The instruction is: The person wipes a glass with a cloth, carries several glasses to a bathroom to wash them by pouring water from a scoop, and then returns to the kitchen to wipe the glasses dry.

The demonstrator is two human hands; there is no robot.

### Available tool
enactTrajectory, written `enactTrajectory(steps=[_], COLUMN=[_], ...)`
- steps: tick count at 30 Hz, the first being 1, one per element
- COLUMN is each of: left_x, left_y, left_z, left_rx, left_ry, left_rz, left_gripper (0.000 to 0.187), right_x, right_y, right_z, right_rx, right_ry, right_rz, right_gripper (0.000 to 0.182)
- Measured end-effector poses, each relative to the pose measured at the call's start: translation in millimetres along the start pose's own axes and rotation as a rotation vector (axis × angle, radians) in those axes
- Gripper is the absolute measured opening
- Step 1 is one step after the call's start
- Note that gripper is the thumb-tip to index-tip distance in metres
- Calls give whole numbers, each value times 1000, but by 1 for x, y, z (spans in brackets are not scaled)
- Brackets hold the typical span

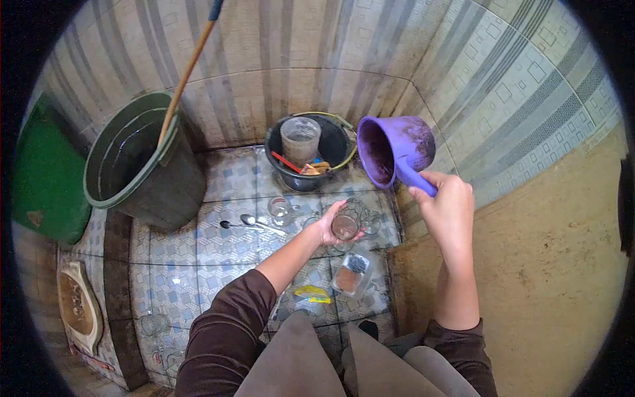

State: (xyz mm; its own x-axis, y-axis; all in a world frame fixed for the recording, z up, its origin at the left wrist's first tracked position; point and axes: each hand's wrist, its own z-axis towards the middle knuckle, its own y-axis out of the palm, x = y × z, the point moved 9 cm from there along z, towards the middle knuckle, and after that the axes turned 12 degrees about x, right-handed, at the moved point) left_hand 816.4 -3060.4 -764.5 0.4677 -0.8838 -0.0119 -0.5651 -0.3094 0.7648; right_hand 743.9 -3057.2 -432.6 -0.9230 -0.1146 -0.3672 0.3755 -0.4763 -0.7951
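My right hand is wrapped round the handle of a purple water dipper, held up and tilted with its mouth facing left. Lower down, my left hand grips a clear drinking glass, its round opening or base turned up toward me. More glassware stands on the tiles behind and beside that glass, partly hidden by it. Left of my hand are a glass mug and spoons on the floor. A clear plastic container with a dark scouring pad and a brownish piece lies below my left hand.
A black bucket with a cloudy tub and small items inside stands by the back wall. To the left are a large green bin with a stick in it, a green lid and a squat toilet. A yellow packet lies near my knees.
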Motion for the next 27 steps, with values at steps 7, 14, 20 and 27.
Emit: enactTrajectory(steps=[7, 14, 20, 27], left_x=[46, 71, 73, 69], left_y=[-41, -174, -208, -220], left_z=[-153, -280, -310, -310], left_rx=[165, 270, 90, 173], left_ry=[578, 927, 966, 882], left_rz=[284, -100, -249, -310], left_gripper=[57, 60, 60, 61], right_x=[-141, -393, -489, -476], right_y=[58, 175, 288, 304], right_z=[15, -44, -106, -80], right_rx=[-13, -11, -319, -517], right_ry=[-227, -855, -1037, -642], right_rz=[808, 522, 109, 521], right_gripper=[24, 27, 17, 26])
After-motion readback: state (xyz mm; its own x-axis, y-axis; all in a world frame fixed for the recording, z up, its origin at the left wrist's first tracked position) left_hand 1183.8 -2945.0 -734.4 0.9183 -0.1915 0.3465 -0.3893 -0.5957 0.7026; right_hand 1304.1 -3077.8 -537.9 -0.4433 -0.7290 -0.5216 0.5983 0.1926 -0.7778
